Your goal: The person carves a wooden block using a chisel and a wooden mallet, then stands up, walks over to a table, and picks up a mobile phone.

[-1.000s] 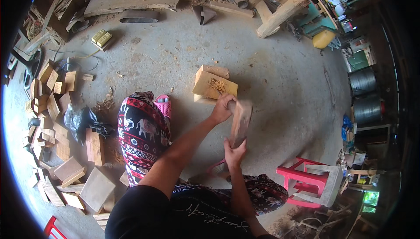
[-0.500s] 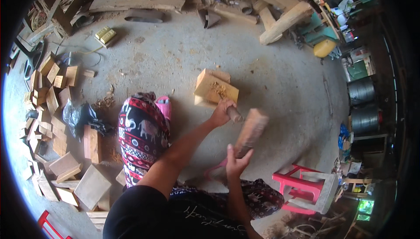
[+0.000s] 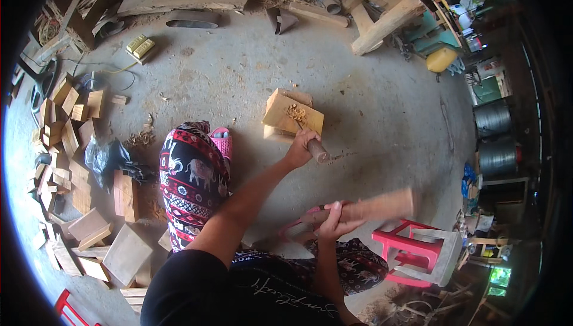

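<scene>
Wood block (image 3: 278, 114); ahead of both hands (image 3: 302, 148) (image 3: 335, 223); nearer the left

From where I stand, I can spot 1 piece of writing: white lettering (image 3: 264, 287) in a loose, handwritten style across the front of the black shirt (image 3: 194, 287), running slantwise down toward the wearer's right, with creases in the cloth breaking it up. The yellow box (image 3: 139, 46) on the floor has small dark marks, too tiny to tell whether they are letters or numbers.
</scene>
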